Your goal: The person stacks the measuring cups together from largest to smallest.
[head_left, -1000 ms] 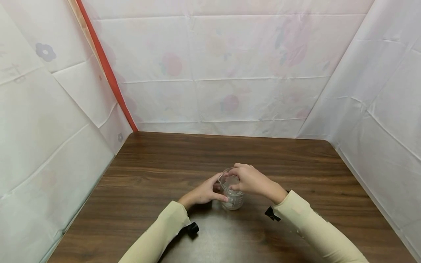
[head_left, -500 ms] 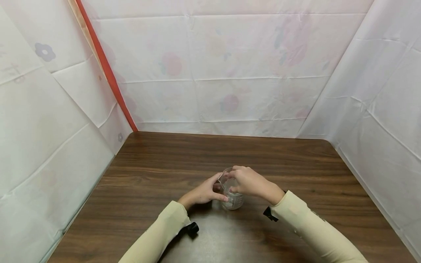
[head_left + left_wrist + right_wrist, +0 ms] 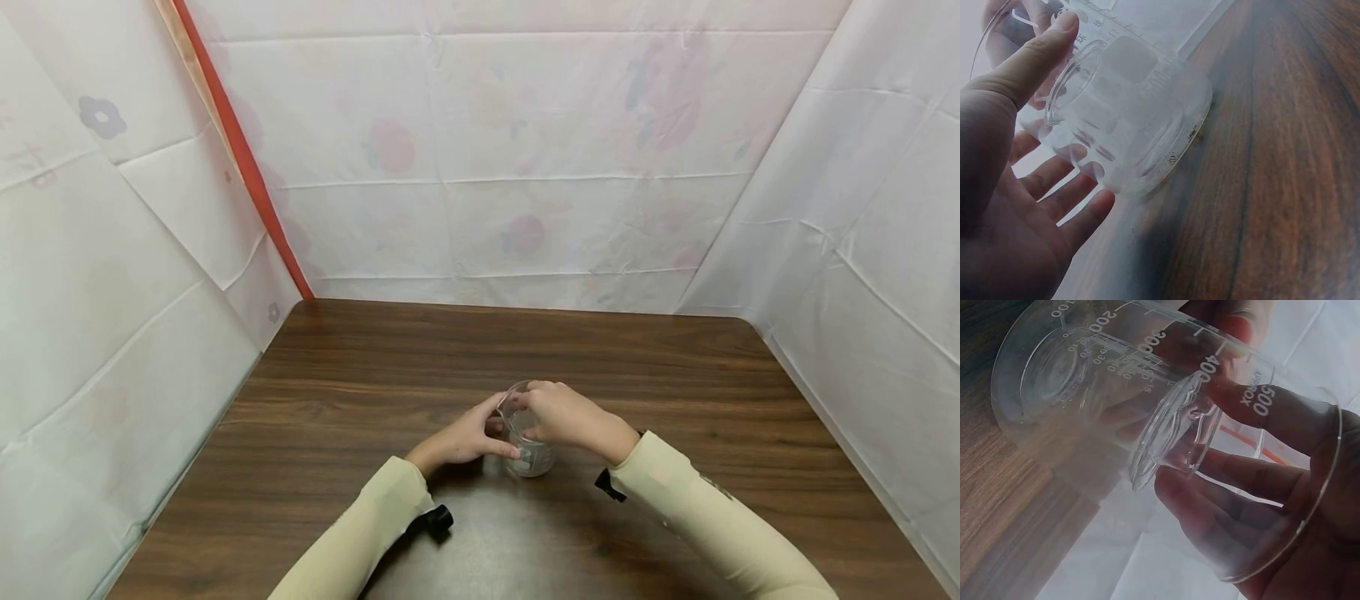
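A large clear glass beaker (image 3: 536,460) with white marks up to 500 stands on the table. My left hand (image 3: 467,435) grips its side, thumb in front and fingers spread around the far side. Inside it lies a smaller graduated beaker (image 3: 1147,453), its rim turned toward the large beaker's mouth. My right hand (image 3: 564,415) reaches in through that mouth. Its thumb and fingers pinch a small clear glass piece (image 3: 1205,434) at the smaller beaker's rim. Whether this piece is a separate, nested vessel is hard to tell through the glass.
The brown wood-grain table (image 3: 360,350) extends around the beaker on all sides. White patterned cloth (image 3: 465,150) closes off the back and both sides, with a red strip (image 3: 247,158) at the left corner. Black wrist mounts (image 3: 438,521) hang under both sleeves.
My right hand has sunk deeper into the large beaker and shifted slightly left, its wrist and sleeve following. The left hand and the large beaker stay in place.
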`<state>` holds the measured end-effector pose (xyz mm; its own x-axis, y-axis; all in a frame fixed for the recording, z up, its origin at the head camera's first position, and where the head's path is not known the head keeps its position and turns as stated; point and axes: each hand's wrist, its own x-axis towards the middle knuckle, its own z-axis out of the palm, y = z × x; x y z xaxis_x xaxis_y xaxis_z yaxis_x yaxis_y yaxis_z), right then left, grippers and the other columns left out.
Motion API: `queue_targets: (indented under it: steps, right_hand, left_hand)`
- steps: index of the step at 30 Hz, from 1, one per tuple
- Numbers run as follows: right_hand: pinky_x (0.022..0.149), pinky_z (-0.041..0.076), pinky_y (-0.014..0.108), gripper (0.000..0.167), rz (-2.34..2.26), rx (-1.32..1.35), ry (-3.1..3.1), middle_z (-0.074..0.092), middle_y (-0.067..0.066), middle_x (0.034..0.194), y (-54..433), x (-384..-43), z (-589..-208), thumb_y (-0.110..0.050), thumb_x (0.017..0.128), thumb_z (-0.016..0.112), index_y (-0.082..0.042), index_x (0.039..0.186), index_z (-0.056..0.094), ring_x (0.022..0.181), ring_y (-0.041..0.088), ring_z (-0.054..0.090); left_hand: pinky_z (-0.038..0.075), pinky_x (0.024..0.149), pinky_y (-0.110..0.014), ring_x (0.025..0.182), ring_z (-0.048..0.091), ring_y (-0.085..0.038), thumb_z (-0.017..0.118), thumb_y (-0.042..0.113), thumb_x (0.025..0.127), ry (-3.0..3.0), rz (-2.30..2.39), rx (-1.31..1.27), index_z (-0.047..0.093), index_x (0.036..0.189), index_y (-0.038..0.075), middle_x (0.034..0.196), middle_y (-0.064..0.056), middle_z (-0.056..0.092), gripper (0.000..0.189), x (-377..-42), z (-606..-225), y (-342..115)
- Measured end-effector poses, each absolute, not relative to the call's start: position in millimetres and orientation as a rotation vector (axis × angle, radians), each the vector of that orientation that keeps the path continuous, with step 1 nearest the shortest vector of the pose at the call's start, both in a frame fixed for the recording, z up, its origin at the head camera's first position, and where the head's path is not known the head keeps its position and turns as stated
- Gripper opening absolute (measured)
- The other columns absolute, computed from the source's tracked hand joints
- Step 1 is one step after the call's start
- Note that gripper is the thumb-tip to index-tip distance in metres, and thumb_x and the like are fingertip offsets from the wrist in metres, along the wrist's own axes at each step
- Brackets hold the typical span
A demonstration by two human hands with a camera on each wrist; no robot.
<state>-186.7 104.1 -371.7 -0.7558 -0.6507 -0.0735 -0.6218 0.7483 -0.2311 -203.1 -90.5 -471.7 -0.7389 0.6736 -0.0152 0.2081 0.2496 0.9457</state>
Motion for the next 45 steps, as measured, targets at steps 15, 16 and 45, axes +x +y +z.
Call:
queue_targets:
  steps: [15, 16, 45]
  right_hand:
    - [0.088, 0.053, 0.044, 0.036, -0.170, -1.040, 2.828, 0.069, 0.015, 0.110, 99.9, -189.7, -370.9, -0.019, 0.081, 0.079, -0.004, 0.112, 0.071, 0.099, 0.028, 0.066]
    - [0.087, 0.053, 0.044, 0.035, -0.168, -1.043, 2.833, 0.069, 0.015, 0.109, 100.0, -189.7, -370.6, -0.018, 0.080, 0.079, -0.004, 0.111, 0.071, 0.097, 0.028, 0.067]
    - [0.086, 0.053, 0.043, 0.025, -0.356, -1.111, 2.782, 0.069, 0.012, 0.117, 106.2, -185.3, -371.4, -0.020, 0.088, 0.071, -0.009, 0.110, 0.073, 0.104, 0.026, 0.065]
  left_hand:
    - [0.048, 0.101, -0.043, 0.127, 0.053, -0.036, 0.078, 0.027, 0.084, 2.133, 1.499, 0.805, 0.021, 0.155, 0.013, 0.153, -0.014, 0.037, 0.092, -205.6, -465.5, -89.2]
    - [0.047, 0.101, -0.044, 0.126, 0.054, -0.036, 0.078, 0.026, 0.084, 2.135, 1.501, 0.805, 0.021, 0.155, 0.013, 0.153, -0.014, 0.038, 0.092, -205.8, -465.1, -89.0]
    - [0.053, 0.086, -0.028, 0.106, 0.064, -0.022, 0.076, 0.021, 0.085, 2.064, 1.520, 0.825, 0.021, 0.155, 0.018, 0.149, -0.013, 0.041, 0.088, -202.3, -470.6, -89.2]
